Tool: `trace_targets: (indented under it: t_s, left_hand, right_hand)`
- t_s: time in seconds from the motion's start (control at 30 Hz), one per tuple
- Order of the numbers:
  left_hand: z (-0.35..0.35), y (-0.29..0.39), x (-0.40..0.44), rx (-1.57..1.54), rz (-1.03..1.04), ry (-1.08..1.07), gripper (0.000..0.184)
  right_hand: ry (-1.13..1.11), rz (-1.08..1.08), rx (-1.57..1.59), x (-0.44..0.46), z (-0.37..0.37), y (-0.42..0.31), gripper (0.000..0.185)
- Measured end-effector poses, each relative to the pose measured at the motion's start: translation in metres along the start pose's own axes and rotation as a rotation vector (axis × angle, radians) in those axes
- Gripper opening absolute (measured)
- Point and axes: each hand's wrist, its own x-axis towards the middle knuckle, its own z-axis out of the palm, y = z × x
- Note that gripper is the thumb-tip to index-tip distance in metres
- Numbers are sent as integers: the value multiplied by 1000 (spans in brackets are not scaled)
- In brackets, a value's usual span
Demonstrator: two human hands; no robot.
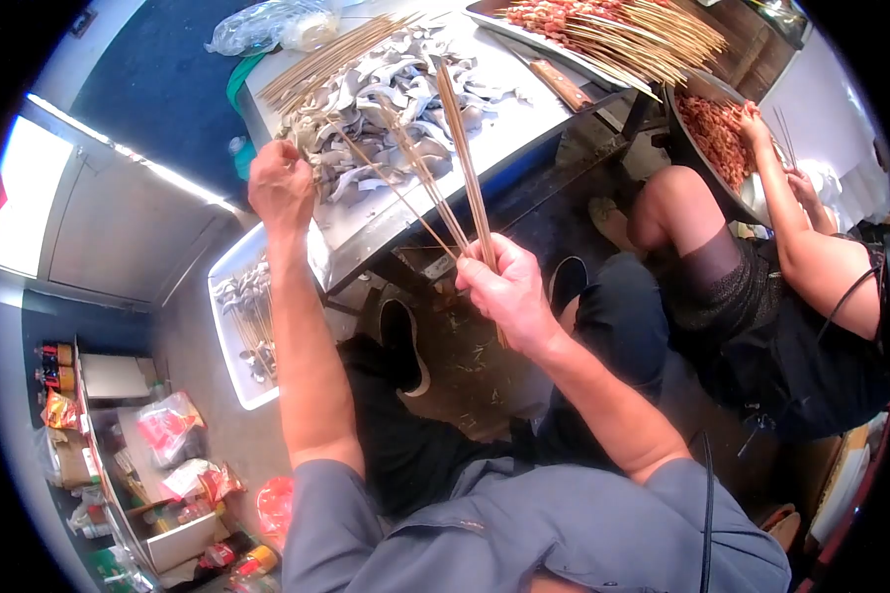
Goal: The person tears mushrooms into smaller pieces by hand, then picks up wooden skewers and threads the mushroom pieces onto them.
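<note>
My right hand (509, 296) grips a bundle of bamboo skewers (465, 158) that fan upward over the table edge. One thin skewer (396, 188) leans away from the bundle toward the upper left. My left hand (285, 188) is closed at the near left corner of the table, fingers pinched beside the pile; what lies between them is hidden. Grey-and-white slices (396, 84), which look like pieces of oyster mushroom, are heaped on the white tabletop (539, 124). A row of bare skewers (316, 64) lies along the heap's far left side.
A white tray (255, 403) with several filled skewers stands low at left. Meat skewers (603, 35) fill a tray at the far right, near a wooden-handled knife (561, 86). At right a co-worker's hands (756, 128) work over a meat basin (684, 133). Shelves (119, 504) hold packets.
</note>
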Motion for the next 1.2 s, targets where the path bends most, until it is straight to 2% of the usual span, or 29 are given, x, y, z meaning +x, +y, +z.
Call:
trace_targets:
  t_s: [0.07,0.13,0.17,0.23,0.27,0.3,0.37,0.4,0.63,0.8,0.87,1.1,1.2]
  left_hand:
    - [-4,1,1,-13,-17,23,7]
    - [-11,2,4,-290,-297,-71,8]
    - [-14,6,4,-289,-298,-70,8]
    - [-18,13,4,-823,-530,-58,15]
    - [-20,9,4,-906,-594,-98,24]
    - [-22,6,3,-905,-595,-95,24]
    - [-25,1,1,-1309,-781,-179,24]
    - [-25,1,-1,-1366,-805,-187,23]
    - [-32,6,-12,-1614,-909,-280,21]
    - [-38,7,-11,-1621,-956,-248,25]
    - [-40,10,-11,-1596,-865,-263,27]
    - [-47,15,-12,-1564,-891,-201,21]
    - [-47,10,-12,-1616,-807,-239,25]
  right_hand:
    - [-5,-16,-34,0,0,1,12]
    - [-8,-24,-38,0,0,3,11]
    - [-11,-31,-45,0,0,3,11]
    - [-8,-24,-45,-2,2,1,10]
    - [-3,-17,-44,-2,3,0,10]
    - [-6,-16,-45,-2,3,1,10]
    - [-23,-29,-92,-3,3,2,9]
    - [-25,-29,-92,-3,4,2,9]
    - [-67,-35,-106,-5,9,5,9]
    - [-73,-58,-110,-6,11,6,8]
    - [-76,-68,-155,-7,11,7,8]
    - [-96,-77,-204,-7,12,8,8]
    - [-87,-66,-200,-7,12,9,9]
